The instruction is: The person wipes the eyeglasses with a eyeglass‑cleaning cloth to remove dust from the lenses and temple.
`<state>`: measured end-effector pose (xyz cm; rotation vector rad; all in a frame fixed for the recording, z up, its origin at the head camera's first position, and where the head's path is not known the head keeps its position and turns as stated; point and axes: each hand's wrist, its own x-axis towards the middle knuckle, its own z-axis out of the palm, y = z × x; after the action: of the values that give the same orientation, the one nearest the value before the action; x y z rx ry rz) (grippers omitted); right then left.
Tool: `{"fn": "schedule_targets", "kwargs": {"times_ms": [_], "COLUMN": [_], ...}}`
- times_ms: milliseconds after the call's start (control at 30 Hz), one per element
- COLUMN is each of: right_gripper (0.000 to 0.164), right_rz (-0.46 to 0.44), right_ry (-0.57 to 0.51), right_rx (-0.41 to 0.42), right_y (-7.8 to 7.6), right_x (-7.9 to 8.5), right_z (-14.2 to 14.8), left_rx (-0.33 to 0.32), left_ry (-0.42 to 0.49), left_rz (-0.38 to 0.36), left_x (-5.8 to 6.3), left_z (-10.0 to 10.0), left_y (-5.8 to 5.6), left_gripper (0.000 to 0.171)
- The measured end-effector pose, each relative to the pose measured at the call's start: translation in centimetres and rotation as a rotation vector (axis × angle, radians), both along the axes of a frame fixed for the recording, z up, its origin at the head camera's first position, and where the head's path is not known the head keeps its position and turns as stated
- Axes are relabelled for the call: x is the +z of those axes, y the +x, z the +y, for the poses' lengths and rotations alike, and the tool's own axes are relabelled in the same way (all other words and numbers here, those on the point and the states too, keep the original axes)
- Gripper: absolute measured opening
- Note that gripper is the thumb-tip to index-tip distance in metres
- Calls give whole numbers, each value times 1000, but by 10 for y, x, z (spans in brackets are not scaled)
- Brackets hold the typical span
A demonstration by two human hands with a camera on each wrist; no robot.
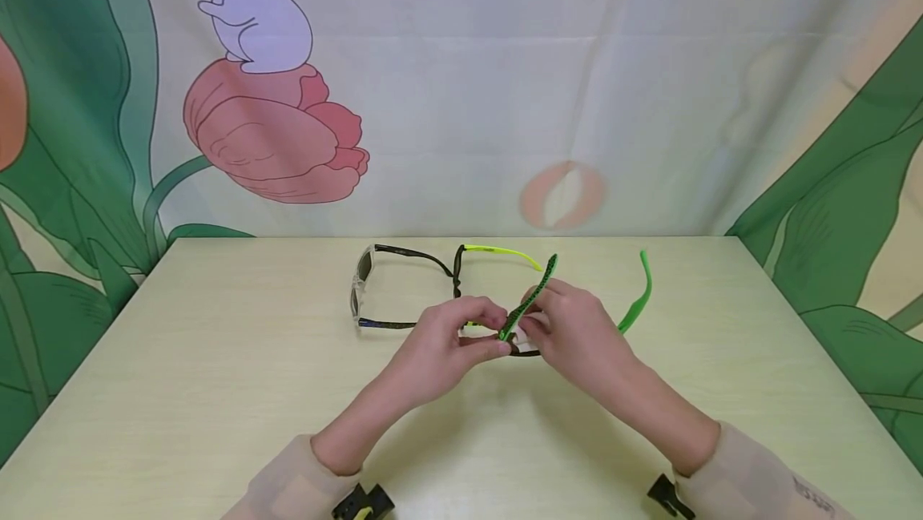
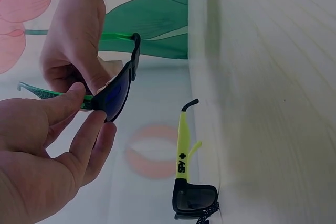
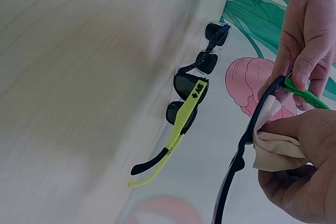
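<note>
A pair of black-framed sunglasses with green temples and dark bluish lenses is held up above the table. My left hand pinches it at the corner where a speckled green temple joins the frame. With my right hand I hold a pale beige cloth, its thumb pressing the cloth against the inner side of the lens nearest the left hand. The other green temple sticks out past the right hand. My right fingers are partly hidden behind the cloth and frame.
Black sunglasses with yellow temples stand on the table just beyond my left hand. Left of them, clear-framed sunglasses with dark temples lie opened out, a temple meeting the black frame. A printed curtain hangs behind the table.
</note>
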<state>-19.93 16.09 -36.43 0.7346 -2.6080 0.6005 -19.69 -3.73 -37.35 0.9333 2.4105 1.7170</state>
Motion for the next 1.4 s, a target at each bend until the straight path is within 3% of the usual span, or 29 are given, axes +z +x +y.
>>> {"fn": "schedule_targets", "kwargs": {"times_ms": [200, 433, 667, 1000, 1167, 1400], "right_gripper": [10, 9, 9, 12, 10, 13], "right_rz": [-16, -85, -52, -29, 25, 203], "right_ry": [28, -24, -52, -26, -22, -25], "right_rx": [5, 47, 87, 47, 52, 40], "right_y": [1, 2, -1, -7, -6, -4], "right_x": [0, 1, 1, -3, -2, 5], "right_z": [-1, -3, -5, -3, 0, 10], "left_rx": [4, 23, 17, 19, 51, 134], "left_ry": [27, 4, -19, -24, -55, -106], "left_rz": [-32, 10, -23, -23, -19, -8], "left_x": [11, -3, 29, -5, -6, -3], "left_z": [2, 0, 2, 0, -3, -7], "left_y": [7, -4, 15, -5, -7, -7], "left_gripper": [16, 16, 14, 15, 15, 14]}}
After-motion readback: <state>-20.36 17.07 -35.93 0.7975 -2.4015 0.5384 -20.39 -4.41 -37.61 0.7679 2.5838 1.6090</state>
